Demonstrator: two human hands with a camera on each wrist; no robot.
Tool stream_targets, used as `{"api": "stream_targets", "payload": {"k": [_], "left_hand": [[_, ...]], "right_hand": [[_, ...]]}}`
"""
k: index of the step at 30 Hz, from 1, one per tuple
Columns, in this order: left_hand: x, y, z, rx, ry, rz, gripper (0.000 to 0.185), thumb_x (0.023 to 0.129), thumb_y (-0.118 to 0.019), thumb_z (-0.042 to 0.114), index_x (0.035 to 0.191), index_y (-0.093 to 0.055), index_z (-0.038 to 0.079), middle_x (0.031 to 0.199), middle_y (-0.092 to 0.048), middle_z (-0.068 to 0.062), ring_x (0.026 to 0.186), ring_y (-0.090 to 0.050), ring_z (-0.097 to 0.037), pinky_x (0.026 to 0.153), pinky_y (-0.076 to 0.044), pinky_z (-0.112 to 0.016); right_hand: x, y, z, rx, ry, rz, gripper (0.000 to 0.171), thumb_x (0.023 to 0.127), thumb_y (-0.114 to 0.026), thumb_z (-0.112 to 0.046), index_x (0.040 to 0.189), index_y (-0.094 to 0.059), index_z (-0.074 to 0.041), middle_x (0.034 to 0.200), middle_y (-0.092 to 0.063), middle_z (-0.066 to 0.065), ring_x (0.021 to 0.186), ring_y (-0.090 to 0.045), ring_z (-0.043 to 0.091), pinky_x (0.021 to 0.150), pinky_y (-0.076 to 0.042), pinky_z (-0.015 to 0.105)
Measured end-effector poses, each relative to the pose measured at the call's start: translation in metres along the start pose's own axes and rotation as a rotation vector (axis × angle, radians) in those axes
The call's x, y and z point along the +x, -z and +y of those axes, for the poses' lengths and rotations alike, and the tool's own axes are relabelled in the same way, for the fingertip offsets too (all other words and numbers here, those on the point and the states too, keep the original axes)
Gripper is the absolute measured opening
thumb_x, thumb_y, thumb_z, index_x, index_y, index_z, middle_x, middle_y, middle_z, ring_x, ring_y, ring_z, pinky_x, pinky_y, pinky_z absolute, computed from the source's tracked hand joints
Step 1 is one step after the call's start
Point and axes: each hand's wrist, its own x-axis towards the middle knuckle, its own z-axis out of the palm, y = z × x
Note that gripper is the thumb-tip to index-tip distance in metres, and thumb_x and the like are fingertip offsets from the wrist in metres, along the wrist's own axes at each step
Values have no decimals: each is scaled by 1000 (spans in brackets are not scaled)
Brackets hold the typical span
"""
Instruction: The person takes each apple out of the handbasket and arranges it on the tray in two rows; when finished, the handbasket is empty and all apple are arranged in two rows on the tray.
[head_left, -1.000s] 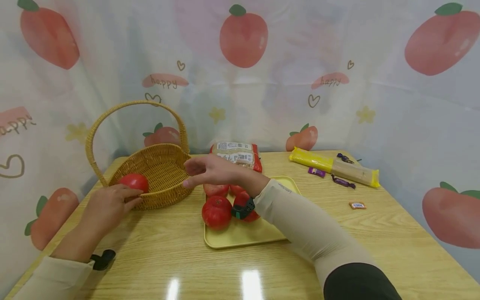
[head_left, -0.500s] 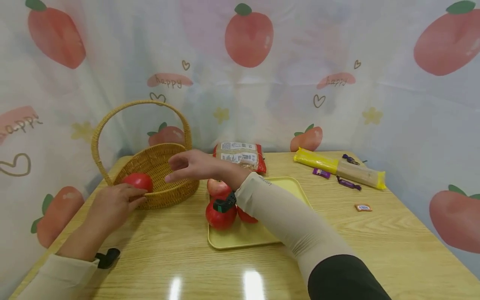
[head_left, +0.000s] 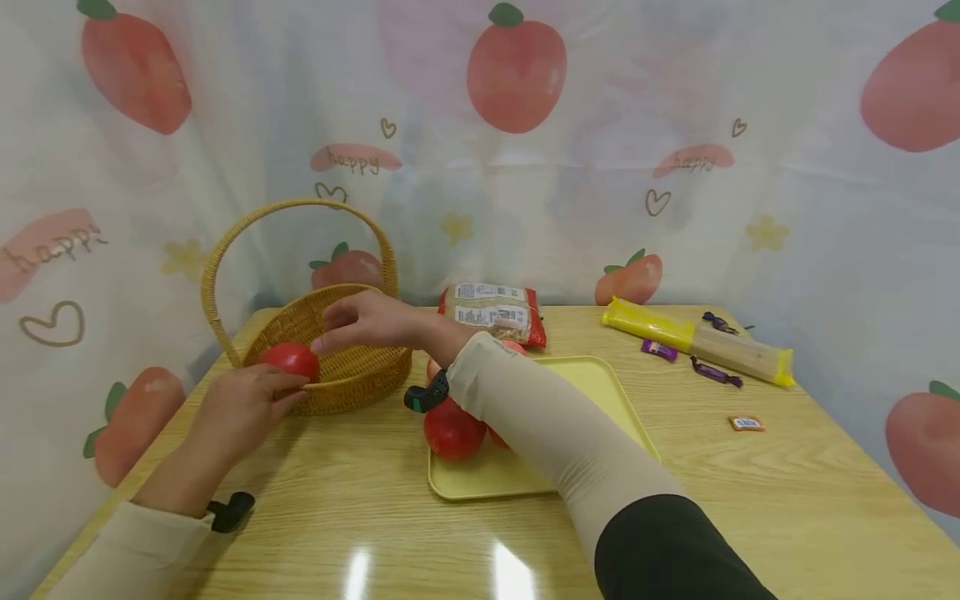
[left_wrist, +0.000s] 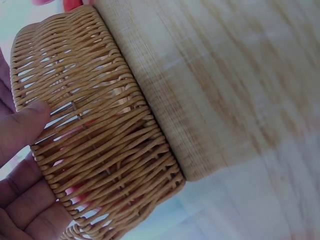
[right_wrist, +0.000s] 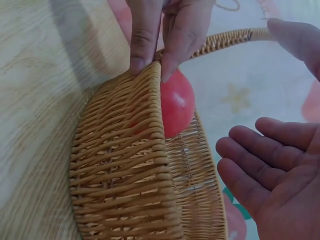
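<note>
A wicker basket (head_left: 375,379) with a tall arched handle stands on the left of the table. My left hand (head_left: 243,408) pinches its near rim, the thumb (left_wrist: 22,131) outside and the fingers inside. Just behind that hand, a smooth red round fruit (head_left: 292,360) lies in the basket against the near wall, partly hidden by the rim. My right hand (head_left: 375,321) hovers over the basket beside this fruit. In the right wrist view its fingers (right_wrist: 250,155) are spread loosely, with nothing between them and the thumb.
Several red fruits (head_left: 453,432) sit on a yellow tray (head_left: 600,396), partly covered by my right forearm. Behind it lies a red-edged food packet (head_left: 491,312). A long yellow pack (head_left: 697,340) and several wrapped candies (head_left: 716,372) are at the right. A printed curtain hangs behind.
My right hand has moved left from beside the tray to over the basket, close to the fruit. The left hand keeps its hold on the rim. The head view has shifted slightly.
</note>
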Motion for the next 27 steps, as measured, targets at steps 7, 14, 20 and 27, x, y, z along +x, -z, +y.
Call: {"api": "stream_targets", "payload": {"k": [7, 14, 20, 27], "left_hand": [[3, 2, 3, -2, 25, -36, 17, 79, -89, 16, 94, -83, 10, 90, -80, -10, 85, -74, -37, 73, -57, -58], [2, 3, 4, -7, 48, -61, 15, 81, -88, 17, 95, -83, 10, 92, -79, -12, 86, -74, -39, 74, -57, -59], [2, 2, 3, -7, 61, -68, 16, 82, -87, 16, 96, -83, 10, 94, -80, -13, 87, -74, -39, 75, -57, -59], [2, 2, 3, -2, 66, -56, 19, 81, -88, 17, 98, -84, 10, 93, -79, -12, 85, -74, -38, 73, -57, -58]], "right_hand": [[19, -3, 0, -39, -10, 40, 71, 92, -75, -50, 150, -55, -14, 143, -63, -5, 123, -60, 4, 99, -51, 21], [37, -6, 4, -54, -82, 37, 71, 88, -78, -55, 146, -59, -19, 140, -63, -11, 121, -59, 5, 99, -52, 24], [53, -5, 9, -116, -85, 15, 70, 87, -78, -56, 144, -62, -19, 139, -64, -9, 120, -60, 6, 98, -51, 24], [70, -3, 8, -170, -92, -26, 71, 86, -78, -55, 144, -62, -17, 136, -65, -10, 120, -60, 7, 99, -50, 23]]}}
